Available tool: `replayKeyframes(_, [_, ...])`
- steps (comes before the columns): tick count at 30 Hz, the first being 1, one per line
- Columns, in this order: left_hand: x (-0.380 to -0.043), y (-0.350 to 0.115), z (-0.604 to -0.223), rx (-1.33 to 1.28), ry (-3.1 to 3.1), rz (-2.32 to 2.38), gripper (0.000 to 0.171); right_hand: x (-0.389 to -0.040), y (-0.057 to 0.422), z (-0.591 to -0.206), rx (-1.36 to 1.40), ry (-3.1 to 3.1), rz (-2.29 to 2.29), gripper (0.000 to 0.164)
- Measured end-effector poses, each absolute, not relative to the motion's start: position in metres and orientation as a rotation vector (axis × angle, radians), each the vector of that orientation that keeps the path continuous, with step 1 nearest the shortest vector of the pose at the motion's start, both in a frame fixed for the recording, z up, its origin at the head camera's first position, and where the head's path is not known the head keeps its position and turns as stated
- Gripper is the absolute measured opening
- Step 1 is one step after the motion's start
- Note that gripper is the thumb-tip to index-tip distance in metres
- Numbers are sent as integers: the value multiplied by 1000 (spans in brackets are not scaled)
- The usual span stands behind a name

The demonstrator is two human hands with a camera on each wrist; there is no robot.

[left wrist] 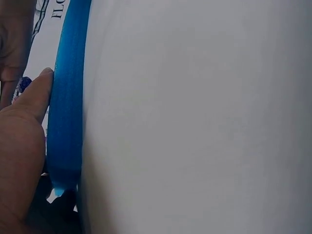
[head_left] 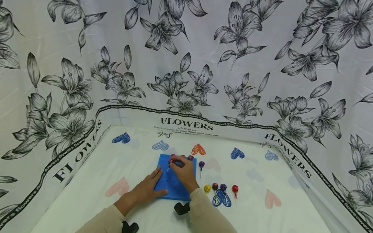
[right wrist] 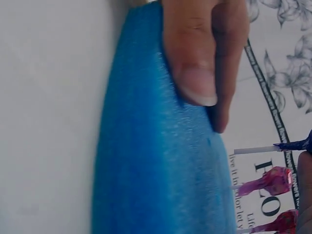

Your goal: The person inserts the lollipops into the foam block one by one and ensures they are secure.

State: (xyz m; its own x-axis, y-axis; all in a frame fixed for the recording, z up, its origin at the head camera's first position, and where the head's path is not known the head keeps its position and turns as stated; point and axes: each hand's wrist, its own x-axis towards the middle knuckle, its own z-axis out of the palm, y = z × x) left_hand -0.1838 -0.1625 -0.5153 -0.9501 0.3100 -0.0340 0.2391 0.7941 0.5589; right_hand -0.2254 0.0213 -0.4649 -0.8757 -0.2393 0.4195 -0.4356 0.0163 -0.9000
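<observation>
Heart-print cloth (head_left: 93, 184); right hand (head_left: 185, 170) partly hides pinched lollipop (head_left: 171, 162).

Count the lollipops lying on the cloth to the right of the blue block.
5: a purple lollipop beside the block; nearer the person, left to right, yellow, dark red, second purple and red. The right sleeve may hide others.

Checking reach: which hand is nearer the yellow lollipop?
Right. Right hand over the block, left of and beyond the yellow lollipop; left hand farther left, at the block's left edge.
</observation>
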Motion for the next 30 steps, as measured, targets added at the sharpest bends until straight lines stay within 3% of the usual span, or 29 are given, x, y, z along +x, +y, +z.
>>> replayKeyframes(8, [-183,-162,-515,425,2861,839,99,-221,19,-470,610,-2226,1944,19])
replayKeyframes(15, [-184,-163,-517,453,2867,843,98,-237,16,-502,663,-2219,1905,18])
replayKeyframes(30, [-183,-163,-516,452,2857,858,97,-220,15,-481,731,-2265,1847,21])
